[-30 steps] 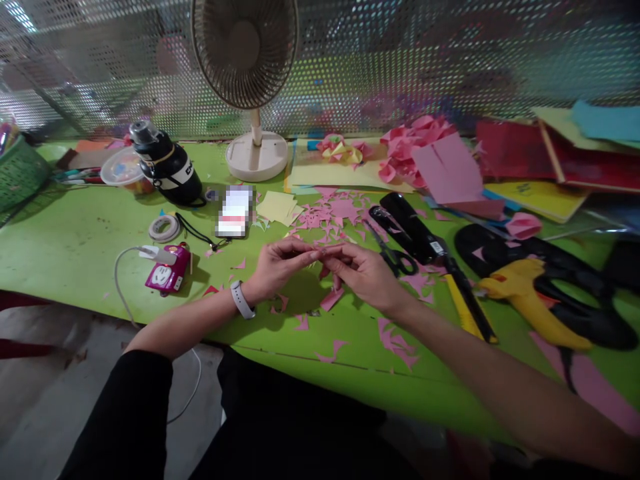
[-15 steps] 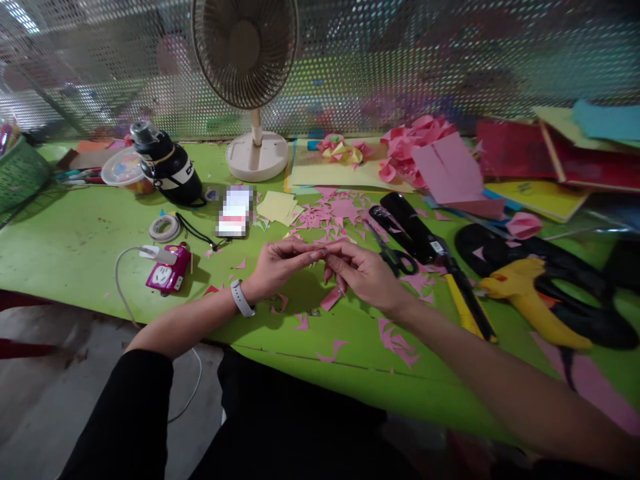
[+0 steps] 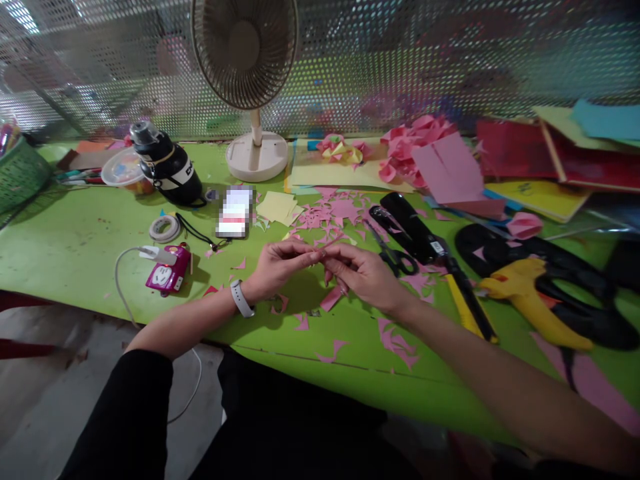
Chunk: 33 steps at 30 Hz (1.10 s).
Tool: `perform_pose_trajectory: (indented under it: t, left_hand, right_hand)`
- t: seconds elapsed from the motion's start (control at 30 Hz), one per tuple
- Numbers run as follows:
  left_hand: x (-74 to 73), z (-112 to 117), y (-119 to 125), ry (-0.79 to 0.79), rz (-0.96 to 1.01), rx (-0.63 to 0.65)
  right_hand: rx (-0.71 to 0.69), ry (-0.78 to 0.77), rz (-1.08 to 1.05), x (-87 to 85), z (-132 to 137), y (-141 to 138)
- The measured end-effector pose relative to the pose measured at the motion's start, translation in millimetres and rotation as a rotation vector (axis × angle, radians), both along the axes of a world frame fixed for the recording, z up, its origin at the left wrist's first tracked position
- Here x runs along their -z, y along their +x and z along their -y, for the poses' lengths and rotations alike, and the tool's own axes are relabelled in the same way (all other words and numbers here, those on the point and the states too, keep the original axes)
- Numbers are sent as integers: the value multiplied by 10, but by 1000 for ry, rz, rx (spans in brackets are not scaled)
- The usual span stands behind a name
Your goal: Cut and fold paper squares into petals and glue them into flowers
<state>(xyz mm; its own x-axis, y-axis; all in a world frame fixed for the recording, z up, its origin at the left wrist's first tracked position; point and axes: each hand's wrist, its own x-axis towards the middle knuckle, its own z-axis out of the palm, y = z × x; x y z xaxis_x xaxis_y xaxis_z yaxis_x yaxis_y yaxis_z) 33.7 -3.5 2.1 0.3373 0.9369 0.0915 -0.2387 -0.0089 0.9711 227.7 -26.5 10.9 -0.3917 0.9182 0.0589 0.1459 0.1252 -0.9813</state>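
My left hand and my right hand meet at their fingertips above the table. Both are closed in a pinch; what lies between the fingers is small and mostly hidden, with a thin pink edge beside them. Just below my right fingers is a small pink paper piece; whether they touch it I cannot tell. Pink paper scraps lie heaped beyond the hands. Black-handled scissors rest to the right of my right hand, alongside a black stapler.
A yellow glue gun and a yellow cutter knife lie at right. Crumpled pink paper shapes sit at the back. A fan, black bottle, phone, tape roll and magenta power adapter stand left.
My hands stay in nearly the same place, with a slight shift of the fingers. The things on the table have not moved.
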Motion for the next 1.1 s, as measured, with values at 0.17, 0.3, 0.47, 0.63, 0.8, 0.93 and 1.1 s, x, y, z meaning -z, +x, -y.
perform_pose_trajectory:
  t: [0.17, 0.3, 0.47, 0.63, 0.8, 0.93, 1.1]
  left_hand:
    - [5, -2, 3, -9, 3, 1]
    - [15, -4, -1, -3, 0, 10]
    - [11, -15, -13, -17, 29, 78]
    - [-7, 3, 6, -48, 46, 60]
    - [-30, 49, 46, -70, 63, -49]
    - [-49, 56, 44, -27, 56, -46]
    - [-57, 37, 18, -31, 11, -21]
  right_hand:
    - [-5, -18, 2, 16, -5, 3]
    - [-20, -35, 6, 18, -9, 4]
    - [-64, -83, 25, 30, -28, 40]
    - [-98, -117, 17, -6, -13, 29]
    - [-43, -109, -17, -69, 52, -52]
    - [-12, -130, -15, -82, 64, -70]
    - [-47, -120, -45, -82, 27, -45]
